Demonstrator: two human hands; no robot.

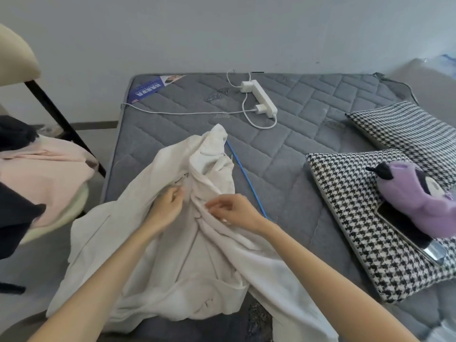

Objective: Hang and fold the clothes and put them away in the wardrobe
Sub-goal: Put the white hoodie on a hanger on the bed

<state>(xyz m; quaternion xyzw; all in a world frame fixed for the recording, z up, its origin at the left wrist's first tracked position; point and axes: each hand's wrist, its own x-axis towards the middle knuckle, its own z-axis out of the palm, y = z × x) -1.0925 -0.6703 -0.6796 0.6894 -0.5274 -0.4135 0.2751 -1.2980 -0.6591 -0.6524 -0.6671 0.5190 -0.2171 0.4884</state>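
A white hooded garment (187, 262) lies spread and rumpled on the near part of a grey quilted mattress (296, 149). Its hood end (212, 154) bunches up toward the far side. My left hand (167, 206) grips the cloth near the collar with curled fingers. Just to the right, my right hand (234, 209) pinches a fold of the same garment. A blue hanger (244, 174) sticks out from under the cloth on the right; only one thin arm of it shows.
A white power strip (261, 98) with cables lies at the far middle of the mattress. Two houndstooth cushions (350, 218), a purple plush toy (414, 198) and a phone (404, 228) sit at the right. At the left, pink (47, 178) and dark clothes are piled on a chair.
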